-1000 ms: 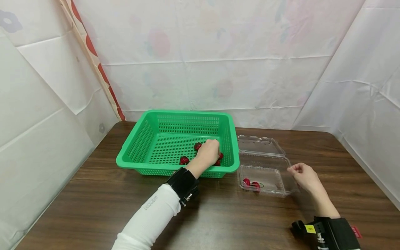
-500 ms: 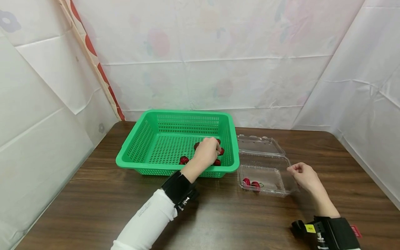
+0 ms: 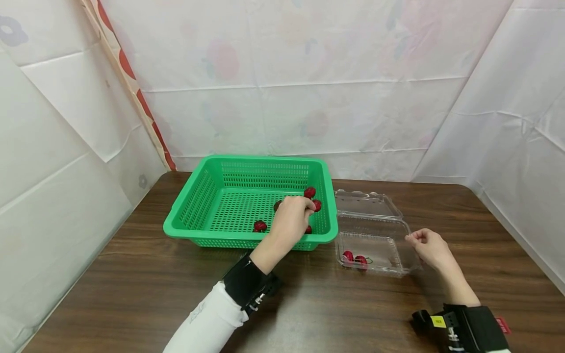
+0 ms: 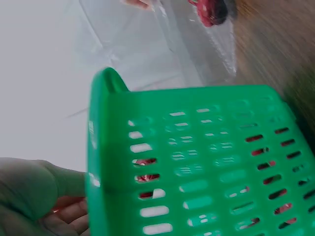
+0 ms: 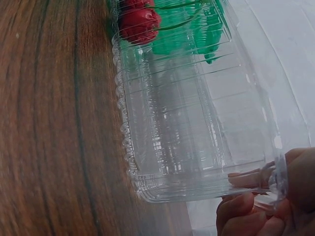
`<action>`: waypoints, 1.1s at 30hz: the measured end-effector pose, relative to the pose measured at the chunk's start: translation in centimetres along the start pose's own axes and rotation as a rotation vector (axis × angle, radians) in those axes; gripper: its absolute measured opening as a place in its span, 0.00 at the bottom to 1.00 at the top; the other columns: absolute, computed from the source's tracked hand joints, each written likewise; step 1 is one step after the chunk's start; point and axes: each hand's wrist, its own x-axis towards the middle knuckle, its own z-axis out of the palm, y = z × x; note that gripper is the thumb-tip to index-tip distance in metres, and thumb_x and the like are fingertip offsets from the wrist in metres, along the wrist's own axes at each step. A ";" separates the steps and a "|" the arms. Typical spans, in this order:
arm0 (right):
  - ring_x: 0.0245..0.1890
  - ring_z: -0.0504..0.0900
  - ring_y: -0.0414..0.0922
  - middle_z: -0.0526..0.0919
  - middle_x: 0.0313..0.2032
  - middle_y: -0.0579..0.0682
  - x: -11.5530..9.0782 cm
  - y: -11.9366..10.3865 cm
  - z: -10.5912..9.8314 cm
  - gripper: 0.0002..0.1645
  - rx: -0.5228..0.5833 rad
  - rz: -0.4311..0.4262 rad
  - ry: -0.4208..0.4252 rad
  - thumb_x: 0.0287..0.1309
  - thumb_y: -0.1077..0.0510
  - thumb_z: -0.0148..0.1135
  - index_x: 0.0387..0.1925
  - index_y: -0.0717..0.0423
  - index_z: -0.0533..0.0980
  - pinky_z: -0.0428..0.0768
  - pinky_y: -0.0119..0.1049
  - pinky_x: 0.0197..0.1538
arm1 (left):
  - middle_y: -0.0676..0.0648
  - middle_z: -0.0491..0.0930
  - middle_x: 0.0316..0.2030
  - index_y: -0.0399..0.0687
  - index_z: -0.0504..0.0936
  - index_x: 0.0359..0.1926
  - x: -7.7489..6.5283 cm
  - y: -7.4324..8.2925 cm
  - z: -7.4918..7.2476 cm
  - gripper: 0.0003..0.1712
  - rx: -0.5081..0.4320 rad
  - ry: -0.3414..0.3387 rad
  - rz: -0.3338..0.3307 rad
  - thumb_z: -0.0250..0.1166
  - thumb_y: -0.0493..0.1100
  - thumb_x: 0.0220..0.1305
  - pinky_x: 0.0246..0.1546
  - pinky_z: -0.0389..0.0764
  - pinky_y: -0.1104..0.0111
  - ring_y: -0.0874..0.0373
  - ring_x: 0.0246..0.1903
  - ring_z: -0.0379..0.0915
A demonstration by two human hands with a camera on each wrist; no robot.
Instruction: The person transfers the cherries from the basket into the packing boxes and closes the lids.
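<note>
My left hand (image 3: 290,219) is over the right part of a green basket (image 3: 238,160), fingers curled and pinching a pair of red cherries (image 3: 309,192) that hang just past the fingertips. The stems between the fingers are hidden. In the left wrist view the basket's slotted wall (image 4: 162,113) covers most of this hand (image 4: 64,206). A clear hinged plastic box (image 3: 375,239) lies with its lid back, right of the basket. Its right rim is pinched by my right hand (image 3: 432,250). Inside the box, at the near left, are two red cherries (image 3: 361,261) with green stems (image 5: 182,22).
More cherries (image 3: 260,226) lie on the basket floor, some partly behind the left hand. The box's lid (image 3: 368,204) points toward the back edge of the brown wooden table (image 3: 326,309). White sheets (image 3: 282,113) enclose the back and both sides.
My left hand has lifted the pair of cherries up off the basket floor, shifting slightly right. The right hand and the plastic box have stayed in place.
</note>
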 end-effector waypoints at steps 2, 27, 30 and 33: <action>0.15 0.67 0.43 0.68 0.19 0.50 0.0 0.0 0.0 0.21 0.001 -0.003 0.003 0.64 0.53 0.45 0.39 0.72 0.64 0.67 0.37 0.21 | 0.44 0.81 0.35 0.39 0.82 0.37 -0.2 0.4 -0.1 0.08 -0.012 0.017 0.018 0.58 0.33 0.58 0.31 0.75 0.72 0.56 0.32 0.76; 0.18 0.68 0.44 0.69 0.22 0.51 0.1 -0.1 -0.1 0.23 -0.012 0.008 -0.001 0.64 0.50 0.44 0.39 0.71 0.64 0.66 0.38 0.23 | 0.49 0.80 0.32 0.43 0.82 0.36 -2.3 5.0 1.9 0.07 0.002 0.048 0.256 0.60 0.35 0.57 0.34 0.73 0.78 0.61 0.33 0.76; 0.16 0.68 0.43 0.68 0.19 0.50 0.1 0.0 0.0 0.22 0.001 0.014 0.000 0.64 0.51 0.45 0.38 0.71 0.64 0.66 0.38 0.22 | 0.50 0.80 0.32 0.43 0.82 0.36 -2.4 5.3 2.5 0.07 0.014 0.031 0.263 0.60 0.35 0.57 0.32 0.73 0.79 0.62 0.32 0.76; 0.16 0.68 0.43 0.68 0.18 0.49 0.1 0.0 0.1 0.21 0.008 0.015 0.003 0.64 0.52 0.45 0.38 0.71 0.64 0.66 0.37 0.21 | 0.50 0.80 0.31 0.43 0.82 0.36 -2.6 5.6 3.2 0.07 0.021 0.001 0.264 0.60 0.35 0.57 0.31 0.72 0.80 0.63 0.31 0.75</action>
